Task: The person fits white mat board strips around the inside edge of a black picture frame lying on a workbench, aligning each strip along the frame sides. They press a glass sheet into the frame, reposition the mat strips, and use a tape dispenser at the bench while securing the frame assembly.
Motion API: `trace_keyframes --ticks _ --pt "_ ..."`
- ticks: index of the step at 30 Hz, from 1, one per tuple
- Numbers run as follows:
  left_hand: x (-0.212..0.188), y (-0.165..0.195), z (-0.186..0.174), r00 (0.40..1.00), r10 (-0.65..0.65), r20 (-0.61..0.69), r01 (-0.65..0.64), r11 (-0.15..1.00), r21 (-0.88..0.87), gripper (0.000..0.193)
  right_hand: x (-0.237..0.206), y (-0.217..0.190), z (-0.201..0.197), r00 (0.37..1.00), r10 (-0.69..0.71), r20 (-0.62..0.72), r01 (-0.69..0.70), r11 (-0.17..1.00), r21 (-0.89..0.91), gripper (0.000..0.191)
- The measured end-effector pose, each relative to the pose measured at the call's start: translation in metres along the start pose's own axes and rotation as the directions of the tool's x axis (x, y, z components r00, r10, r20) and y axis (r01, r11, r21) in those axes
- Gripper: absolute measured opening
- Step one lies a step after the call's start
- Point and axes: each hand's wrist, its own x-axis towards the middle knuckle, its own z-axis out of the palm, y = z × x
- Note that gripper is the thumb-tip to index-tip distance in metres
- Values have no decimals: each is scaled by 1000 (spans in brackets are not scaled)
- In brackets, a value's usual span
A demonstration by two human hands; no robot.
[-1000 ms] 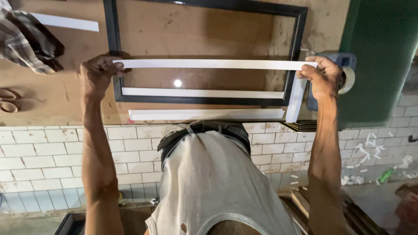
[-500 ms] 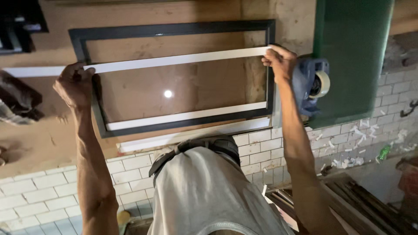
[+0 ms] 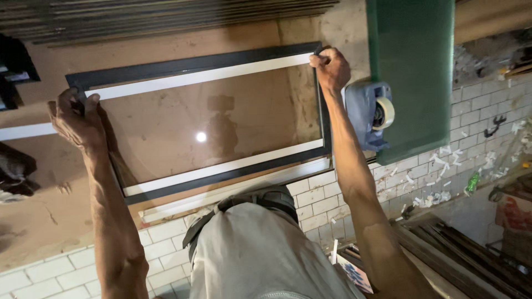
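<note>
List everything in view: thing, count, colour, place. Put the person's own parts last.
frame: one, black, flat on the workbench, glass pane inside.
white strips: two inside the frame along its long sides, a third just outside its near edge, a fourth at the left edge.
tape dispenser: one, blue-grey, roll of tape on it, right of the frame.
green sheet: one, on the bench at the right.
workbench: one, brown top, white-tiled front.
scraps: many, white, on the floor at the right.
dark rods: a stack, along the far edge.
left hand: on the frame's left corner.
right hand: on the frame's far right corner.
</note>
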Motion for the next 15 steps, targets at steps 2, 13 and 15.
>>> trace_keyframes --ticks 2,13,15 --pt "2 -4 9 999 18 -35 -18 1000 5 40 5 0 4 999 -13 -35 10 996 -88 25" --pt "10 115 7 1000 4 24 -5 999 41 34 -13 -2 24 978 -200 -51 171 923 -345 19" --pt "35 158 42 996 73 43 -77 992 103 33 -21 -2 20 940 -336 -62 292 884 -365 25"
